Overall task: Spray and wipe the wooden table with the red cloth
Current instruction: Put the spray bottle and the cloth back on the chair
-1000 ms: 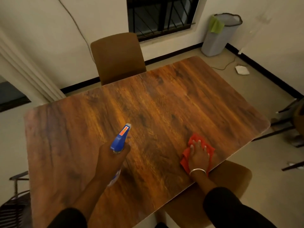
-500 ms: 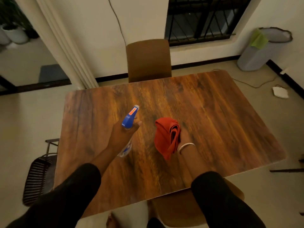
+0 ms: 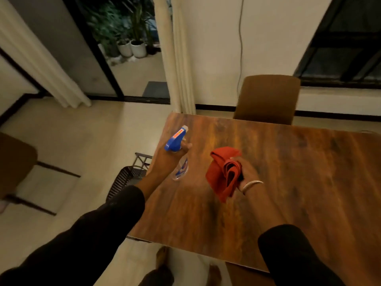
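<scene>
The wooden table (image 3: pixel 288 182) fills the right half of the view, its left edge running under my hands. My left hand (image 3: pixel 165 159) grips a clear spray bottle (image 3: pixel 176 142) with a blue trigger head, held above the table's left edge, nozzle pointing away and to the left. My right hand (image 3: pixel 246 172), a bangle on its wrist, holds the bunched red cloth (image 3: pixel 223 174) lifted off the tabletop, folds hanging down.
A brown chair (image 3: pixel 268 98) stands at the table's far side, another chair's seat (image 3: pixel 247 275) at the near edge. A dark wire basket (image 3: pixel 125 180) sits on the floor left of the table. Curtains (image 3: pixel 177 58) and an open doorway with potted plants (image 3: pixel 132 46) lie beyond.
My right hand lifted the red cloth off the table's near right part and brought it toward the middle. The view swung left, so the table's left edge sits under my hands.
</scene>
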